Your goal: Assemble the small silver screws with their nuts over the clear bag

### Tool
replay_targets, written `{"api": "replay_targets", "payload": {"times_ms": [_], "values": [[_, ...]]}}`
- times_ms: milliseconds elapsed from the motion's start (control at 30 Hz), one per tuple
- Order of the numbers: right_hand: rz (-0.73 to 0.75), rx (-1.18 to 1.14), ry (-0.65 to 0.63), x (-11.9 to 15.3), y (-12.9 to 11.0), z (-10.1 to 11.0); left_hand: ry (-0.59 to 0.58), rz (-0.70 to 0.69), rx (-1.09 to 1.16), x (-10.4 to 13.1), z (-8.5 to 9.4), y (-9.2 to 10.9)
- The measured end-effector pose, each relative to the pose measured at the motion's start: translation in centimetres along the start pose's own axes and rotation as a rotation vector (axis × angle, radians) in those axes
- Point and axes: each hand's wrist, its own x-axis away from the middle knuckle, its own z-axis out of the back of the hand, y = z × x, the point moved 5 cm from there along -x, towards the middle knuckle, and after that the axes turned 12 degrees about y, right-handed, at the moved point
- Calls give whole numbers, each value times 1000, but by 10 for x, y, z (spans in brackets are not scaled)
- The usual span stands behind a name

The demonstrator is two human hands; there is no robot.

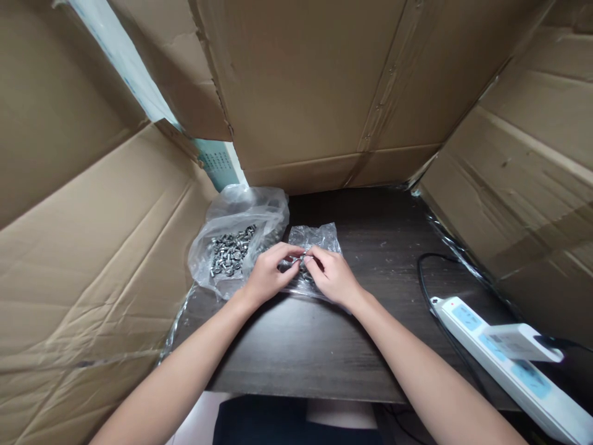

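My left hand (269,272) and my right hand (331,275) meet over a small clear plastic bag (315,238) on the dark wooden table (296,346). Both pinch a small metal piece (300,258) between their fingertips; it is too small to tell what it is. Just left of my left hand lies a larger clear bag (241,228), open, with several small metal screws (231,250) inside. The smaller bag also seems to hold metal parts, mostly hidden by my fingers.
Cardboard sheets wall the table in on the left (92,247), at the back (315,93) and on the right (519,185). A white power strip (509,358) with a plugged-in white adapter (523,343) and a black cable (424,284) lies at the right.
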Motion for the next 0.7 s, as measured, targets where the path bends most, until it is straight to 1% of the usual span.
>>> {"api": "replay_targets", "payload": {"times_ms": [233, 367, 433, 500, 567, 633, 700], "values": [[12, -18, 21, 1, 1, 0, -20, -64, -16, -1, -1, 8], [37, -83, 40, 1, -5, 3, -31, -106, -110, -1, 1, 11], [48, -117, 69, 1, -9, 7, -30, -145, -178, -4, 5, 16], [55, -138, 118, 1, -11, 11, -1, -181, -242, -9, 14, 22], [58, -132, 181, 1, -12, 16, 58, -172, -315, -17, 30, 28], [65, -106, 246, 1, -11, 20, 136, -119, -456, -26, 49, 31], [71, -85, 293, 1, -11, 23, 209, -13, -641, -33, 71, 28]]}}
